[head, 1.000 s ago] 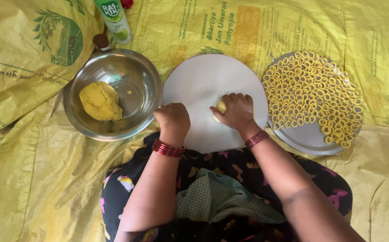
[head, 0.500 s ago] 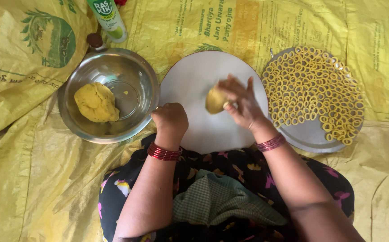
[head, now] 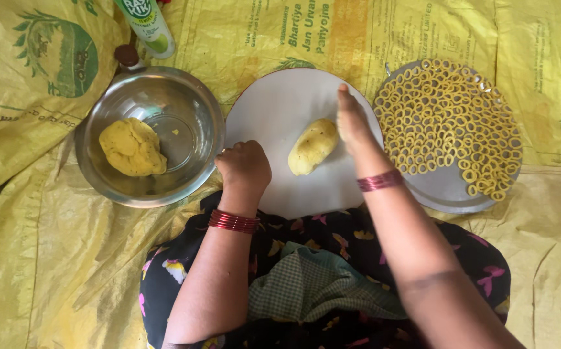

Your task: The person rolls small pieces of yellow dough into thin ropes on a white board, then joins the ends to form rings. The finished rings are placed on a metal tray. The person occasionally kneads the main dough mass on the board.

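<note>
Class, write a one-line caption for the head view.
Right hand rolls a yellow dough piece on a white board.

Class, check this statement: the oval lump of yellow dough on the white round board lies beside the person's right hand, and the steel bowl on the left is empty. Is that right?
Not quite. The head view shows the steel bowl holds a larger lump of yellow dough; it is not empty. The rest stands: the oval lump lies on the white round board beside the right hand.

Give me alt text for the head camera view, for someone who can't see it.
A seated person's right hand presses edge-on against an oval lump of yellow dough on a round white board, while the left hand rests fisted on its near edge. A steel bowl of dough sits left; a tray of small dough rings sits right.
</note>
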